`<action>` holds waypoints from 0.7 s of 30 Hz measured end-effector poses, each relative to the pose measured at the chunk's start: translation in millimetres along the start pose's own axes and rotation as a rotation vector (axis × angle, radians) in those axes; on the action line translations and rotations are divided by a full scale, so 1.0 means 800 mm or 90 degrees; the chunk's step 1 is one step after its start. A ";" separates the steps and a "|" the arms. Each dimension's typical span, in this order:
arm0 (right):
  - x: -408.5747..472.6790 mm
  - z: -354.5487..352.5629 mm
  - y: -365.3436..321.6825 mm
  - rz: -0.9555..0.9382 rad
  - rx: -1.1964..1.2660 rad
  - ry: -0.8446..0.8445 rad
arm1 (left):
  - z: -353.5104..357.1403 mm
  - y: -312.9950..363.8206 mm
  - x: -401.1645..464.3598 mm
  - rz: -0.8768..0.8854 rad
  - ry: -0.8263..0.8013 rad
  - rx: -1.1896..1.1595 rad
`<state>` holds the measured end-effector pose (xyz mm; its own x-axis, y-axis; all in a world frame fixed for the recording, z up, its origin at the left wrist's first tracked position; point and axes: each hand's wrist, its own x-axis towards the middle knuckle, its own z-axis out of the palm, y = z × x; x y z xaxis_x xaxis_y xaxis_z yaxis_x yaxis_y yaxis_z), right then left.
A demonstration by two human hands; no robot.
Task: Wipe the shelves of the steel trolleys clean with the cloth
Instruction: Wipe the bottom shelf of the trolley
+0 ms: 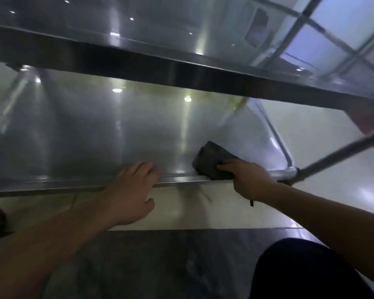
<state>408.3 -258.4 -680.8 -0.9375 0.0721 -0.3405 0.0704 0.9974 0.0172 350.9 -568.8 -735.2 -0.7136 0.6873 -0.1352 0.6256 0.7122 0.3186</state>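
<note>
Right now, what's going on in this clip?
A person is crouched at a steel trolley, working on its lower shelf. The right hand holds a dark grey cloth on the shelf near its front edge. The left hand rests with straight fingers over that front lip. The upper shelf runs overhead.

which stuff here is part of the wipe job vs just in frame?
Part of the job:
- cloth, dark, gripped by the right hand at the near edge of the lower shelf
- left hand, fingers resting on that shelf's edge
- upper shelf of the same trolley

Just in frame:
- floor
- person's knee
- window grid, top right
</note>
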 end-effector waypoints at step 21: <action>-0.042 0.022 0.124 0.361 0.089 0.178 | -0.010 0.050 0.024 0.028 0.065 -0.223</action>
<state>452.6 -162.2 -684.3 -0.7934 0.6061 -0.0569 0.6073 0.7944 -0.0066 359.9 -528.1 -717.4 -0.7276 0.6855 -0.0249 0.5230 0.5779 0.6265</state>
